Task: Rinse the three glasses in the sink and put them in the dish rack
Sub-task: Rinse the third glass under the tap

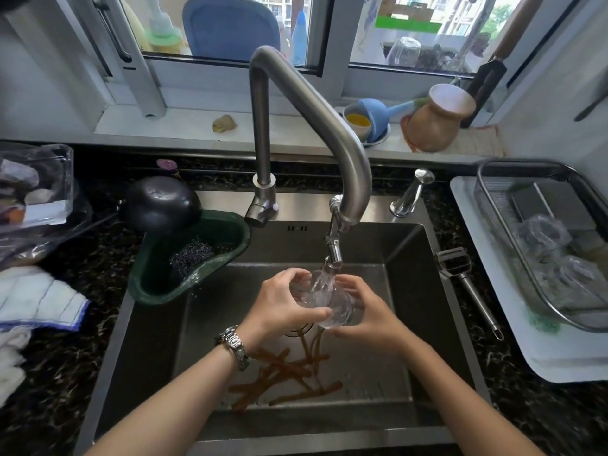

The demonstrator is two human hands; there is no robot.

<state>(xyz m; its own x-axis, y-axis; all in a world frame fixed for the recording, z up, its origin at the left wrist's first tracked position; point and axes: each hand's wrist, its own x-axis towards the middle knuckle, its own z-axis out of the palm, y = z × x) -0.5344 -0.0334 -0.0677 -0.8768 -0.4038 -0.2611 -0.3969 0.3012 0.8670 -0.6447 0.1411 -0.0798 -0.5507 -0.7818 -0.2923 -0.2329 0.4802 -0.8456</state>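
Observation:
A clear glass (324,299) is held over the middle of the steel sink (418,324), directly under the faucet spout (332,255), and running water pours into it. My left hand (279,304) grips the glass from the left. My right hand (365,311) holds it from the right and underneath. The wire dish rack (493,199) stands on a white tray at the right, with two clear glasses (539,238) (572,274) lying inside it.
Brown stick-like scraps (289,380) lie on the sink floor. A green corner strainer (171,274) with a scourer hangs at the sink's left. A peeler (460,274) lies right of the sink. Cloths (36,297) and a plastic box (33,185) sit on the left counter.

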